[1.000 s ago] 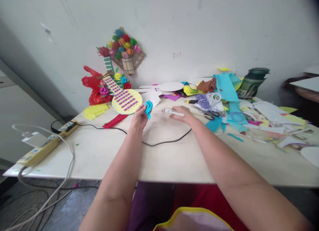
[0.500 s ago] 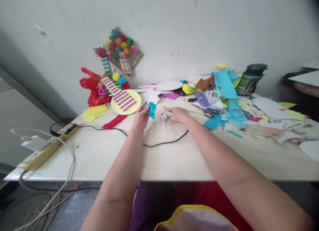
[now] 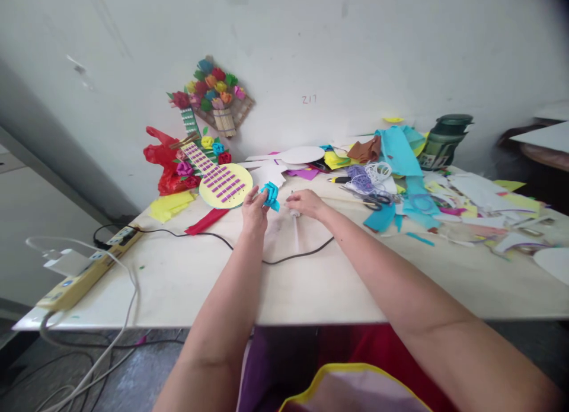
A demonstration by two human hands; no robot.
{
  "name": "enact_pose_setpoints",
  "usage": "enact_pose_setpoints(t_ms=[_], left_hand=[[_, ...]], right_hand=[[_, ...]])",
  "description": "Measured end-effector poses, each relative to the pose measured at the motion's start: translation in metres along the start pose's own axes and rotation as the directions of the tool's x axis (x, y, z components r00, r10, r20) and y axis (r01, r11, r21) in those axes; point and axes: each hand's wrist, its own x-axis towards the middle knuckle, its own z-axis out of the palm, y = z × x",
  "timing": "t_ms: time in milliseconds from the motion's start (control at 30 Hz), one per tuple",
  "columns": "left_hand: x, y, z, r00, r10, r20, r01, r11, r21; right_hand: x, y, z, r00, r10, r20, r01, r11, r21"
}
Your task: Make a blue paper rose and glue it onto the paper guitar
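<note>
Head view: two bare hands are at work over the tabletop (image 3: 329,293), nearer its far edge than its near edge. Left hand (image 3: 255,213) pinches a blue paper flower (image 3: 271,197) between thumb and fingers, grip closed; the bloom is raised clear of the surface and turned towards the other hand. Right hand (image 3: 307,203) has its fingers bent round what appears to be a glue gun (image 3: 294,213), a pale glue stick (image 3: 296,234) pointing towards the near edge. Flower and gun are near each other, not touching.

In my judgement, the step in hand is readying glue for the flower. Next move calls for bringing tip to petals with the left fingers clear of heat.

Not established: firmness of the right grip; the gun's tip, masked by fingers; the flower's underside. The black cord (image 3: 293,259) disappears behind the right wrist. The tabletop's right edge is cut off, and paper scraps (image 3: 480,192) there blur together.
</note>
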Motion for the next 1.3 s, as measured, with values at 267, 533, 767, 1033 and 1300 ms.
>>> enact_pose_setpoints(t_ms=[267,533,767,1033,1300], left_hand=[[-0.007,-0.008,0.004,1.0,0.025,0.005,-0.026,0.996,0.086],[-0.017,-0.009,0.009,1.0,-0.024,0.007,0.024,1.0,0.009],[-0.02,-0.003,0.001,0.979,-0.114,0.166,0.102,0.991,0.083],[-0.031,0.005,0.002,0.943,-0.23,0.24,0.182,0.962,0.205],[-0.03,0.005,0.0,0.903,-0.335,0.271,0.276,0.933,0.233]], right_hand=[[-0.012,-0.02,0.015,0.995,0.032,0.096,-0.082,0.805,0.588],[-0.011,-0.019,0.012,0.984,0.157,0.082,-0.174,0.771,0.613],[-0.005,-0.009,-0.004,0.965,0.262,0.003,-0.197,0.715,0.671],[0.001,0.004,-0.003,0.978,0.2,-0.052,-0.126,0.776,0.618],[0.004,0.009,0.002,0.988,0.099,-0.12,-0.017,0.834,0.552]])
